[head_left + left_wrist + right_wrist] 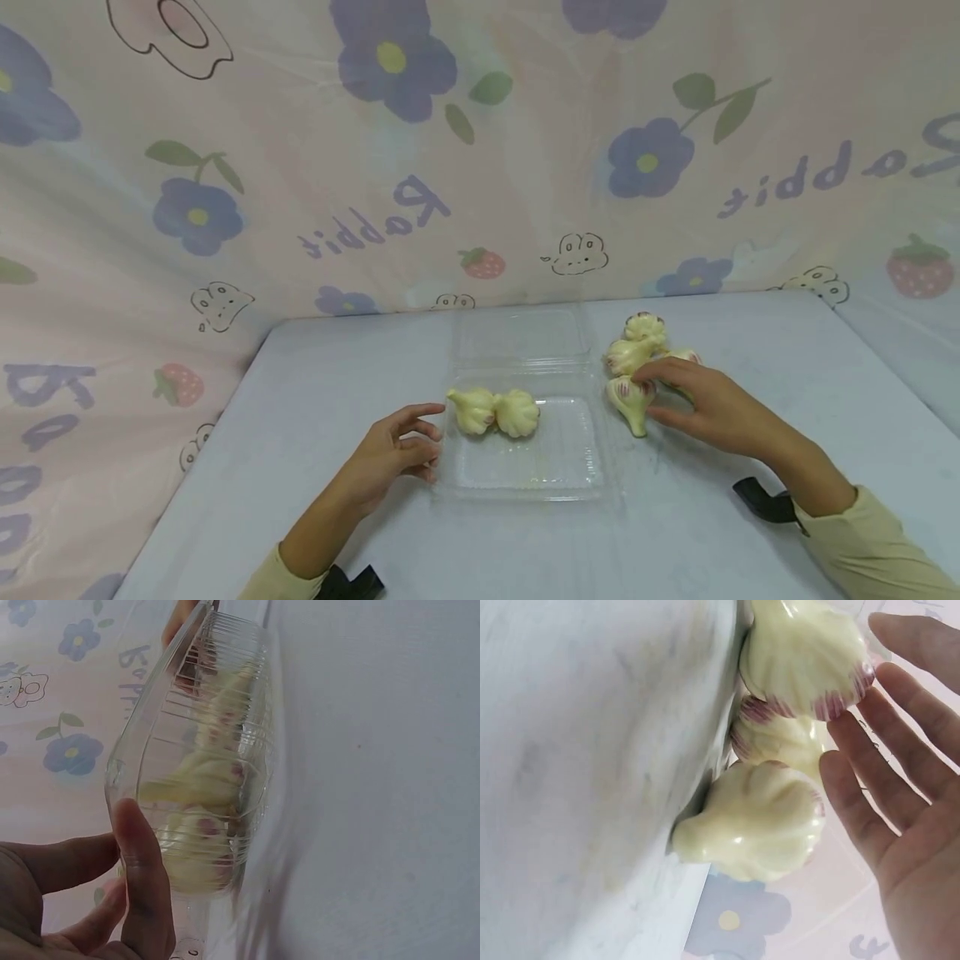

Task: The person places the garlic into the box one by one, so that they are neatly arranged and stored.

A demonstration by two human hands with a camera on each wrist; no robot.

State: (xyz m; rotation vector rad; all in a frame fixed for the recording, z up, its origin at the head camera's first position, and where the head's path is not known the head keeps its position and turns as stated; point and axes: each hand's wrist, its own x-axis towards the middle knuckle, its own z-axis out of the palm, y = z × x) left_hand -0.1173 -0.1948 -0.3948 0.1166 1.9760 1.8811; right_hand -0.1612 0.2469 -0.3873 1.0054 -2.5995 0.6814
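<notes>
A clear hinged plastic container (525,483) lies with its lid folded back. Two pale garlic bulbs (517,413) sit side by side in its left part. My left hand (393,458) holds the container's left rim, thumb and fingers bent at the edge; in the left wrist view the thumb (142,862) overlaps that rim. Right of the container, my right hand (705,408) reaches round the nearest loose garlic bulb (628,398). Its fingers are fairly straight in the right wrist view, the fingertips (845,724) beside the purple-streaked end of a bulb (810,660).
Several loose garlic bulbs (645,329) cluster behind and beside the right hand, one partly hidden by it. The container's lid (521,333) extends toward the back of the white table (360,358). A patterned curtain (525,167) hangs behind.
</notes>
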